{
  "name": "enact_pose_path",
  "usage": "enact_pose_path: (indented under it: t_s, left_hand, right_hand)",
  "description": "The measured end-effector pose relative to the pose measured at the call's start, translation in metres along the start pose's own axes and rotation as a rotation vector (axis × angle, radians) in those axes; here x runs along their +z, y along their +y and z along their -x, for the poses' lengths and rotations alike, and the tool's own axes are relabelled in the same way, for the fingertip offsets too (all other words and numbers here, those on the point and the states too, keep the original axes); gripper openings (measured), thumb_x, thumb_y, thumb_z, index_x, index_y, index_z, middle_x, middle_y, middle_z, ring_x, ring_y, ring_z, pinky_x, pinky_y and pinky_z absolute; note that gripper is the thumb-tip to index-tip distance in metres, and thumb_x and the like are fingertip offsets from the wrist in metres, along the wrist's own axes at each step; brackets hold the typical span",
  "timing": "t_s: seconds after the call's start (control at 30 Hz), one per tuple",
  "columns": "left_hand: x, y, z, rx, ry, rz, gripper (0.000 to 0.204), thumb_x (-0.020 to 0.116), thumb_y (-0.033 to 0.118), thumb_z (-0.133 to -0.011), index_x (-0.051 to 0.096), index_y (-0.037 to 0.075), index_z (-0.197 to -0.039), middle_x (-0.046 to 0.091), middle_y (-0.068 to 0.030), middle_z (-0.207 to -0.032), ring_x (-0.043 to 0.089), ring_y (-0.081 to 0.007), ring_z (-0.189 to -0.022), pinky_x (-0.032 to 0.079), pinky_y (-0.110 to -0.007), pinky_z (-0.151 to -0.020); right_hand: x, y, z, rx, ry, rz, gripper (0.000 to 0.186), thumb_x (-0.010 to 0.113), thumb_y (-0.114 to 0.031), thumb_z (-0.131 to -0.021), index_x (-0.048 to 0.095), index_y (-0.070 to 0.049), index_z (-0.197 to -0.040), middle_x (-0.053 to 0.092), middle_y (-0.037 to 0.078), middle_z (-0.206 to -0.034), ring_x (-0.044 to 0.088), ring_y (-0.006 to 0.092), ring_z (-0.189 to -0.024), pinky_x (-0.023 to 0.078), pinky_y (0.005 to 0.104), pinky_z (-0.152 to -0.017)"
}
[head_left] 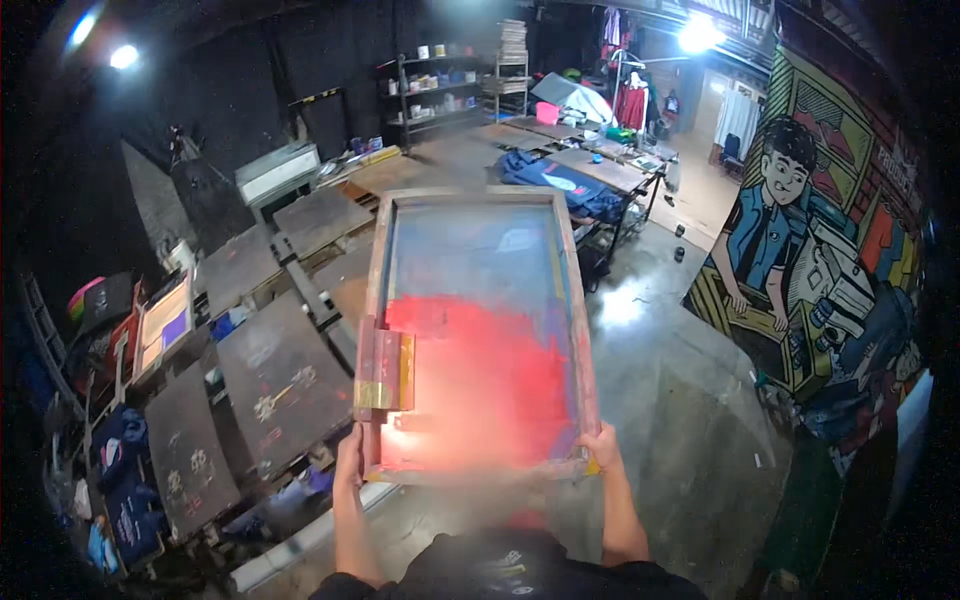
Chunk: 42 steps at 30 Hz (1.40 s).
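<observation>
Held out in front of me is a screen printing frame (570, 260), wooden-edged, with red ink (490, 380) smeared over the nearer part of its mesh and a bluish bare mesh (460, 235) farther off. My left hand (350, 458) grips its near left corner, fingers partly hidden behind the wood. At the near right corner my right hand (602, 448) is closed round the frame. A squeegee (378, 370) with a wooden handle and yellowish blade lies across the left edge of the frame, just beyond my left hand.
Dark flat printing boards (285, 380) stand in rows to my left. Behind the frame, a long table carries dark blue garments (560, 185). Shelves with containers (435, 85) line the back wall. A painted mural wall (800, 220) rises on the right beside the concrete floor (670, 400).
</observation>
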<state>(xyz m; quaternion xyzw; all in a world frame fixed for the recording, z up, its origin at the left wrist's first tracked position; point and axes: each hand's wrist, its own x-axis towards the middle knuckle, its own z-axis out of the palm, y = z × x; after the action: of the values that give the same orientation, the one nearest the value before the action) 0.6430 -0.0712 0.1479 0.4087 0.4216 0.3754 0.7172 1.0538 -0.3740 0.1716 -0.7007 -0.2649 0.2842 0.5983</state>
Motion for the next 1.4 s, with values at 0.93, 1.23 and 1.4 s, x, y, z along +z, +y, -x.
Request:
enact_pose_path:
  t_s: [0.93, 1.23, 1.4]
  left_hand:
    - [0.213, -0.040, -0.279, -0.022, 0.068, -0.098, 0.062, 0.063, 0.051, -0.093, 0.066, -0.007, -0.115, 0.068, -0.0113, -0.104, 0.063, -0.0176, -0.092, 0.049, -0.033, -0.082]
    - [0.232, -0.026, -0.361, -0.072, 0.247, -0.113, 0.066, 0.060, 0.052, -0.094, 0.063, -0.007, -0.123, 0.066, -0.0133, -0.121, 0.062, -0.0207, -0.108, 0.046, -0.035, -0.095]
    - [0.256, -0.022, -0.383, -0.089, 0.350, -0.070, 0.068, 0.060, 0.054, -0.094, 0.066, -0.010, -0.115, 0.068, -0.0132, -0.110, 0.061, -0.0185, -0.099, 0.047, -0.034, -0.089]
  right_hand:
    - [-0.087, -0.028, -0.323, 0.043, 0.071, 0.206, 0.028, 0.065, -0.011, -0.066, 0.066, 0.004, -0.089, 0.063, 0.005, -0.075, 0.059, 0.0146, -0.065, 0.047, 0.0293, -0.060]
    - [-0.039, -0.058, -0.497, 0.232, -0.102, 0.325, 0.034, 0.066, -0.015, -0.068, 0.066, 0.009, -0.091, 0.066, 0.009, -0.078, 0.061, 0.0172, -0.068, 0.048, 0.0320, -0.063]
    - [-0.040, -0.048, -0.586, 0.177, -0.211, 0.338, 0.032, 0.070, -0.017, -0.067, 0.065, 0.009, -0.085, 0.064, 0.008, -0.071, 0.059, 0.0174, -0.062, 0.046, 0.0328, -0.058]
